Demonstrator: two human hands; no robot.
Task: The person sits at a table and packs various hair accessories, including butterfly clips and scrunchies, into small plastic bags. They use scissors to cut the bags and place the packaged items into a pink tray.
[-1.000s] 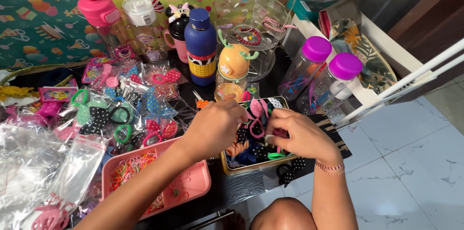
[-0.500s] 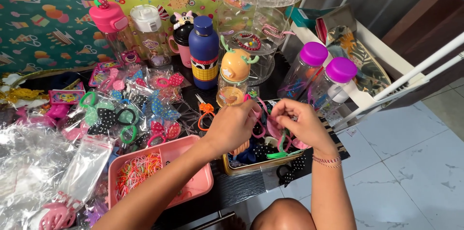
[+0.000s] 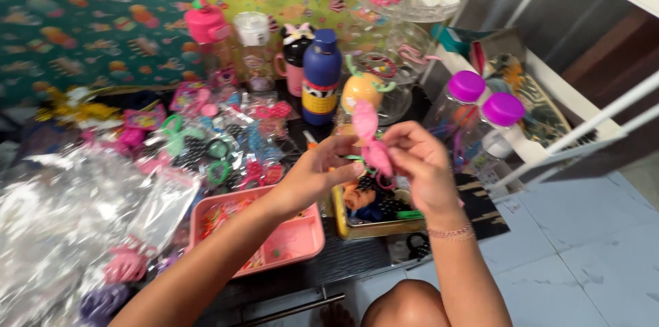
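1. Knee (image 3: 405, 303): bare, at the bottom edge of the view, nearest the camera, below both forearms.
2. Left hand (image 3: 316, 172): raised above the bench (image 3: 357, 255), fingers pinched on the lower part of a pink hair accessory (image 3: 371, 138).
3. Right hand (image 3: 419, 165): just beside the left, fingers curled and pinching the same accessory from the other side; a thin bracelet (image 3: 449, 233) sat on its wrist.
4. Pink hair accessory: held upright between the two hands, clear of the bench, its upper end standing above the fingertips. Its exact kind could not be told.
5. Yellow-rimmed tray (image 3: 371, 220): directly beneath the hands, holding dark, orange and green hair pieces.
6. Pink compartment tray (image 3: 302, 241): below and to the left of the left hand, with small coloured bands in it.
7. Clear plastic bags (image 3: 75, 210): well to the left of the hands, with a pink claw clip (image 3: 127, 265) at their near edge.
8. Packets of hair clips and rings (image 3: 220, 145): left of the hands, farther back.
9. Two jars with purple lids (image 3: 484, 97): beyond the right hand, to its right.
10. Blue bottle (image 3: 321, 76): beyond the left hand, beside an orange round container (image 3: 362, 90).
11. Pink-lidded bottle (image 3: 208, 28) and patterned wrapping sheets (image 3: 89, 18): farthest back, to the left.
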